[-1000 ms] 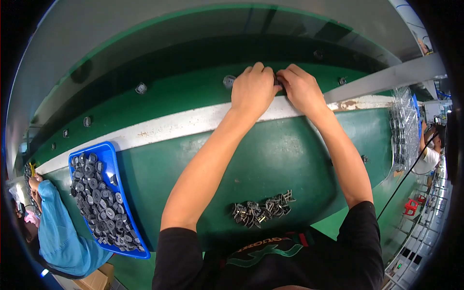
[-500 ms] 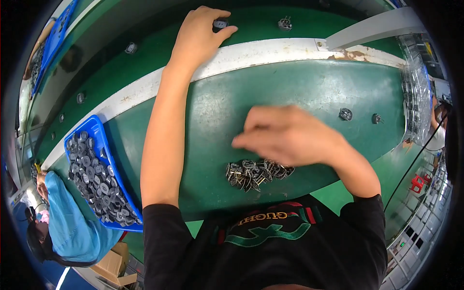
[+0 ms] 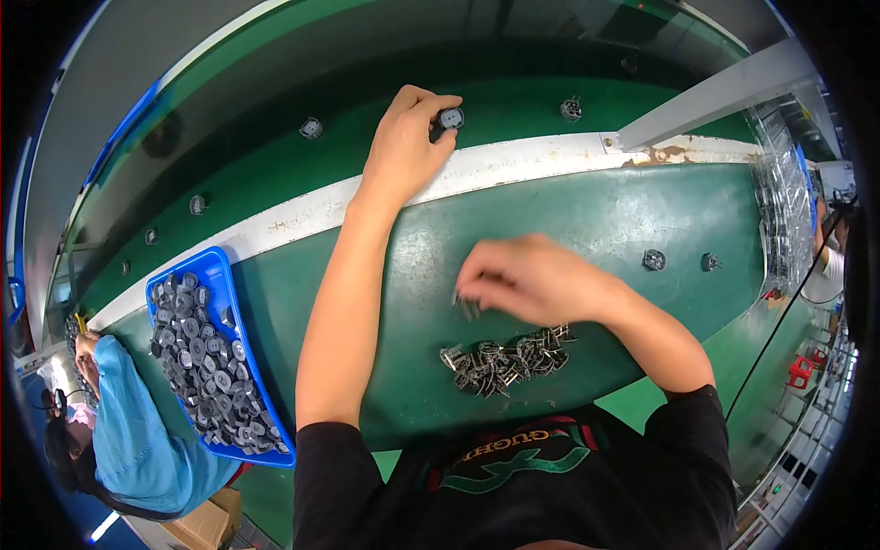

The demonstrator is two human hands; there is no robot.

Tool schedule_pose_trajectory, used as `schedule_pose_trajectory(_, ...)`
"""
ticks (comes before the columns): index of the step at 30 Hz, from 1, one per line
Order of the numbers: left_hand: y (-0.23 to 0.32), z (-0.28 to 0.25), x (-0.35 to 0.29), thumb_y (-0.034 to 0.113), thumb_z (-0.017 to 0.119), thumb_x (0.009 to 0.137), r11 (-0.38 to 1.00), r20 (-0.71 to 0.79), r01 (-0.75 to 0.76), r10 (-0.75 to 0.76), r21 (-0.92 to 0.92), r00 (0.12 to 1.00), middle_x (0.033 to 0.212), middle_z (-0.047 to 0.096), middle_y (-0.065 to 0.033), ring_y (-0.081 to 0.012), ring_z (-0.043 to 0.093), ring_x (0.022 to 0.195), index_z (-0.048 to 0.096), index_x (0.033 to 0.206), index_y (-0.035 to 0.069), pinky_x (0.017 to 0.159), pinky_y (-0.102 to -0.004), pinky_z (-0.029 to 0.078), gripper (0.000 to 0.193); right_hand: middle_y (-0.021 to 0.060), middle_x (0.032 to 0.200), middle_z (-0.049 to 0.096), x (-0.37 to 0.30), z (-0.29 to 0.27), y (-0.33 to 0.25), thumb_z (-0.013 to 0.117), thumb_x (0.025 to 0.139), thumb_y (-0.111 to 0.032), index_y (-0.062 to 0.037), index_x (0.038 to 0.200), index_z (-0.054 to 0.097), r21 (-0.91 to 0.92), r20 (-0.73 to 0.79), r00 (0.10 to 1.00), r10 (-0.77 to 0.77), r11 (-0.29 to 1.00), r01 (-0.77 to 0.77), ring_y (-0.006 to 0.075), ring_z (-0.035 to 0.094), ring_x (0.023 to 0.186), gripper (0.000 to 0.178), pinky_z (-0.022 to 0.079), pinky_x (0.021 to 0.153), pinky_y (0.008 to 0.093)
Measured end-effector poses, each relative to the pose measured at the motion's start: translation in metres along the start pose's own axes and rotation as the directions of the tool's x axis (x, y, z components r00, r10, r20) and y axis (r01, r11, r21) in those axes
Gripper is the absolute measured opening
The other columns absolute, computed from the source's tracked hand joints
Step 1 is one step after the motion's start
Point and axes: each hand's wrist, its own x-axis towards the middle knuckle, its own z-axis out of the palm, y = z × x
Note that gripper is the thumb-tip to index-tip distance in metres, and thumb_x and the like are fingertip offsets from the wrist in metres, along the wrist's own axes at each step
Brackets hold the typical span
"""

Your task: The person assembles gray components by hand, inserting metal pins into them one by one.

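My left hand reaches over the white rail to the far green strip. Its thumb and index finger close around a dark round plastic part with a grey face. Above the near green tabletop is my right hand, smeared by motion, its fingers curled. Thin metal prongs of a small part poke out below its fingertips; the rest of that part is hidden. Just below this hand lies a pile of pronged metal parts, near the table's front edge.
A blue tray of dark round parts stands left of my left forearm. Single parts dot the far strip. Two loose parts lie at the table's right. A grey metal brace rises from the rail. Another person in blue works at left.
The view has shifted, so the scene sits lower in the picture. My left hand keeps its grip on the round part. My right hand's fingertips have turned downward, and metal prongs now show at them.
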Motion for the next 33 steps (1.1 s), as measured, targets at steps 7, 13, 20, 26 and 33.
schedule_pose_trajectory(7, -0.006, 0.001, 0.006, 0.004, 0.071, 0.078, 0.998, 0.055, -0.059, 0.059, 0.007, 0.997, 0.103, 0.066, -0.01, -0.022, 0.065, 0.089, 0.07, 0.114, 0.005, 0.079, -0.0316, 0.053, 0.036, 0.0136, 0.09, 0.06, 0.007, -0.038, 0.046, 0.067, 0.088, -0.009, -0.001, 0.092, 0.068, -0.518, -0.502, 0.858, -0.108, 0.832, -0.198, 0.0306, 0.062, 0.082, 0.009, 0.05, 0.073, 0.0375)
schedule_pose_trajectory(13, -0.007, 0.002, 0.005, 0.005, 0.072, 0.079, 0.998, 0.051, -0.031, 0.028, 0.058, 0.998, 0.108, 0.069, -0.0104, -0.0241, 0.065, 0.093, 0.068, 0.117, 0.006, 0.083, -0.0334, 0.053, 0.038, 0.0104, 0.097, 0.056, -0.001, -0.053, 0.049, 0.061, 0.087, 0.002, -0.0054, 0.108, 0.07, -0.411, -0.48, 0.874, -0.071, 0.899, -0.152, 0.0266, 0.058, 0.088, 0.024, 0.049, 0.076, 0.0365)
schedule_pose_trajectory(20, -0.007, 0.004, 0.006, 0.007, 0.073, 0.081, 0.987, -0.014, -0.043, 0.046, 0.155, 0.999, 0.113, 0.069, -0.0102, -0.0269, 0.062, 0.104, 0.069, 0.118, 0.007, 0.089, -0.037, 0.052, 0.037, 0.007, 0.095, 0.06, 0.002, -0.073, 0.045, 0.07, 0.08, 0.004, -0.0028, 0.096, 0.074, -0.437, -0.108, 0.99, -0.091, 0.899, 0.035, 0.0227, 0.062, 0.083, 0.018, 0.051, 0.07, 0.034)
schedule_pose_trajectory(26, -0.005, 0.004, 0.007, 0.006, 0.073, 0.081, 0.99, -0.009, -0.068, 0.069, 0.12, 0.998, 0.105, 0.072, -0.0055, -0.0277, 0.059, 0.104, 0.064, 0.124, 0.008, 0.093, -0.0384, 0.049, 0.044, 0.0109, 0.087, 0.065, 0.021, -0.084, 0.046, 0.072, 0.083, -0.005, 0.0001, 0.091, 0.071, -0.561, -0.287, 0.931, -0.224, 0.827, 0.026, 0.0274, 0.064, 0.077, 0.009, 0.051, 0.068, 0.036)
schedule_pose_trajectory(33, 0.006, 0.003, 0.01, 0.007, 0.074, 0.08, 0.995, 0.041, -0.005, 0.001, 0.096, 0.999, 0.106, 0.072, -0.0058, -0.0291, 0.058, 0.104, 0.056, 0.13, 0.008, 0.091, -0.0406, 0.049, 0.053, 0.0114, 0.092, 0.065, 0.077, -0.101, 0.057, 0.064, 0.089, -0.013, -0.004, 0.094, 0.07, -0.674, -0.406, 0.89, -0.205, 0.725, -0.141, 0.0339, 0.065, 0.084, 0.012, 0.052, 0.073, 0.0416)
